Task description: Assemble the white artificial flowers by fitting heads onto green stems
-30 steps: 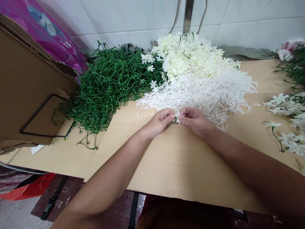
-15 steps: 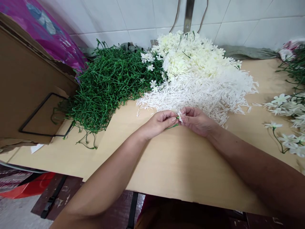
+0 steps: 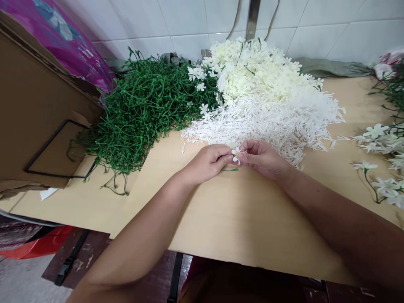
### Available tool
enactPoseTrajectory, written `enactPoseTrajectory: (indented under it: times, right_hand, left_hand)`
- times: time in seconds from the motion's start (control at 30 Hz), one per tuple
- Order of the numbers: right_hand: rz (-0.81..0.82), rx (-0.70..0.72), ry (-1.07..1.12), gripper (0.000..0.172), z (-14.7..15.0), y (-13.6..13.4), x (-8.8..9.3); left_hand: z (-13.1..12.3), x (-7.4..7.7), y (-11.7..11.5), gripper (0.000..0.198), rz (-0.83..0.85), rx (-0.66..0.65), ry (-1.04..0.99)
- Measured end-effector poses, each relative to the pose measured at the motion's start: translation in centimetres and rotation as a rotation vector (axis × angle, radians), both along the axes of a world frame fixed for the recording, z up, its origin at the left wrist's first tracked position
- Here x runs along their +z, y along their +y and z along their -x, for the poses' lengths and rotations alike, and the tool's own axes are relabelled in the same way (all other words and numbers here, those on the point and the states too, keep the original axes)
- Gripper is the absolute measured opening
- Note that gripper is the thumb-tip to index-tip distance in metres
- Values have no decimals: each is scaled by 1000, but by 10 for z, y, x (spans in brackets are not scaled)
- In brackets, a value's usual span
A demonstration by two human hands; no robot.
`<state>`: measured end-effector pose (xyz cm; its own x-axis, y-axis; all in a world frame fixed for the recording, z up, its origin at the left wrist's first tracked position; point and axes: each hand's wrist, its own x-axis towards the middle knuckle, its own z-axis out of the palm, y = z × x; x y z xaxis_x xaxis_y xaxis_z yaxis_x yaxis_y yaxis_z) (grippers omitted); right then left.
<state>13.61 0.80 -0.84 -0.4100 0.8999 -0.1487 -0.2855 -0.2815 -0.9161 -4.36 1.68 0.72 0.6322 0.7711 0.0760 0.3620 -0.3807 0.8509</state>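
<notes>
Over the board, my left hand [image 3: 217, 160] pinches a green plastic stem [image 3: 231, 169], whose loose end sticks out below the fingers. Pressed close beside it, my right hand [image 3: 260, 156] has thumb and fingertips closed on a small white artificial flower [image 3: 235, 155]. The flower sits between both sets of fingertips, and where it meets the stem is hidden. Just beyond the hands lies a heap of thin white plastic pieces [image 3: 252, 122], with a pile of cream flower heads [image 3: 261, 75] behind it.
A tangled heap of green stems [image 3: 151, 101] lies at left, near a cardboard box [image 3: 41, 105] and a purple bag [image 3: 82, 46]. Stemmed white flowers [image 3: 386, 185] lie at right. A tiled wall [image 3: 186, 21] closes off the back; the board's front edge [image 3: 221, 261] is near me.
The white flower has turned so its petals face more toward me, and it has shifted slightly left. Both hands stay together in nearly the same place; the view has moved slightly.
</notes>
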Motion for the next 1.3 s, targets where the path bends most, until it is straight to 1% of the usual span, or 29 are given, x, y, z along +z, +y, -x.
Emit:
enactPoseTrajectory:
  times: [0.07,0.13,0.23,0.37,0.5,0.63,0.83,1.0,1.13,1.23,1.3]
  right_hand:
    - [-18,1,-40,34,-1,0,0]
    - [-34,12,-64,34,-1,0,-1]
    - [-72,21,-89,34,-2,0,-2]
    - [-90,23,-116,36,-3,-1,-2]
    - [-95,61,-125,36,-4,0,-3]
    - [-79,95,-118,36,-5,2,-4]
    - [-66,129,-191,35,-7,3,-1]
    - [-106,84,-243,32,-3,0,-2]
    - [-159,33,-300,34,0,0,-6]
    - [-146,-5,-300,36,0,1,-7]
    - [-104,8,-228,38,-1,2,-6]
  left_hand:
    - [1,1,0,26,-32,-23,38]
    - [1,1,-1,27,-9,-26,41]
    - [-1,-1,-4,30,97,-14,9]
    - [-6,-4,-6,36,267,-17,-113]
    - [-8,-4,-6,43,367,-12,-191]
    - [-8,-3,-6,45,380,-22,-197]
    - [-9,-4,-7,47,361,-57,-175]
    - [-10,-7,-7,52,345,-45,-140]
    - [-11,-9,-6,53,348,-40,-163]
    - [-11,-8,-5,50,376,-24,-195]
    - [-11,-6,-4,48,398,-11,-214]
